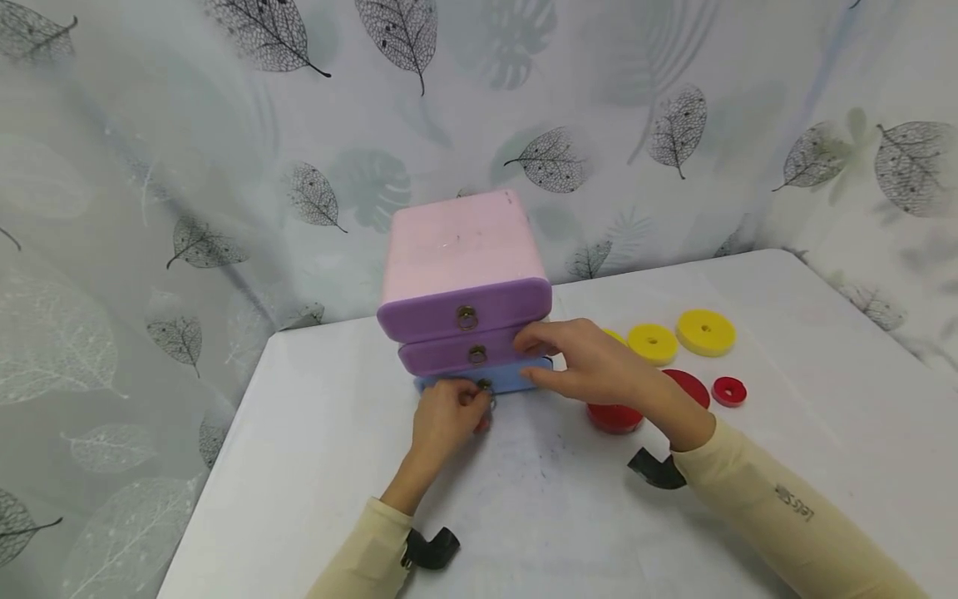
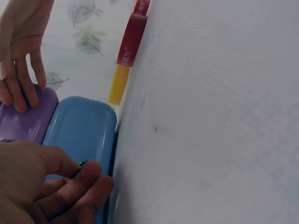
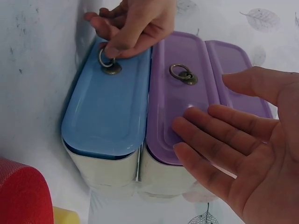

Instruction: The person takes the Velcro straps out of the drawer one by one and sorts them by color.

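Note:
A small chest of drawers [image 1: 460, 245] with a pink top has two purple drawers above a blue bottom drawer [image 1: 516, 377]. My left hand [image 1: 443, 418] is at the blue front, its thumb and fingers pinching the brass ring pull [image 3: 112, 69]. In the right wrist view, the blue drawer front stands slightly off the body at its end. My right hand [image 1: 595, 364] reaches to the right end of the middle purple drawer [image 3: 170, 112], fingers extended and fingertips right at its front. Both purple drawers carry similar brass rings.
Right of the chest, yellow discs [image 1: 706, 333] and red discs [image 1: 729, 391] lie on the white table [image 1: 569, 532]. Some are partly hidden behind my right arm. A leaf-patterned curtain [image 1: 599, 100] hangs behind. A black curved piece [image 1: 432, 549] juts from each wrist.

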The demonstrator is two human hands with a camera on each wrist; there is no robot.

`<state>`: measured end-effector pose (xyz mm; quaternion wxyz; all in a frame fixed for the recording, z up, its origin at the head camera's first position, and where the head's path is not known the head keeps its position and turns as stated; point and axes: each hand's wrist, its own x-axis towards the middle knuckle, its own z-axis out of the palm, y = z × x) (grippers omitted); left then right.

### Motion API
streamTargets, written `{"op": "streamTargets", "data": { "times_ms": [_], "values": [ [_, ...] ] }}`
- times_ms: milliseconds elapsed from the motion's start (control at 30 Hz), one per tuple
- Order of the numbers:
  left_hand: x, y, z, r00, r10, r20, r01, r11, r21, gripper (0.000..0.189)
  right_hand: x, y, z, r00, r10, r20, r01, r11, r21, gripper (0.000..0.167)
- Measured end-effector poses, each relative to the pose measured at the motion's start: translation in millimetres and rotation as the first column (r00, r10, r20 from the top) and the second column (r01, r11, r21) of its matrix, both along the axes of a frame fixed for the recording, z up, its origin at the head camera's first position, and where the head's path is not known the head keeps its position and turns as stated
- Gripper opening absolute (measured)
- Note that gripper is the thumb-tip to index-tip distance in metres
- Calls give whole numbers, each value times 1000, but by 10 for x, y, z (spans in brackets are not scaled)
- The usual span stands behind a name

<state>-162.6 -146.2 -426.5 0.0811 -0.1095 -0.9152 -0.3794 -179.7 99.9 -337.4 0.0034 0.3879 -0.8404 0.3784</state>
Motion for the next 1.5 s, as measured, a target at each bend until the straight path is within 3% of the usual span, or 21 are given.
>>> {"op": "streamTargets", "data": {
  "times_ms": [200, 467, 733, 1033, 1500],
  "values": [
    [74, 17, 41, 1000, -6, -15, 5, 997, -81, 21, -12, 2, 4, 1000, 1, 8, -1, 1000, -5, 28],
    [258, 51, 146, 999, -46, -14, 42, 971, -236, 29, -17, 6, -6, 1000, -4, 13, 4, 1000, 17, 29],
    [395, 43, 200, 998, -57, -8, 53, 958, -282, 31, -32, -57, -13, 999, 1, 36, -4, 998, 67, 34],
    [536, 42, 185, 996, -77, -43, 58, 944, -326, 39, -44, -158, -172, 999, 44, -30, -38, 981, 191, 43],
    [714, 28, 226, 996, -69, -59, 40, 914, -404, 46, -84, -254, -394, 996, 74, 50, -87, 942, 325, 53]
  ]
}}
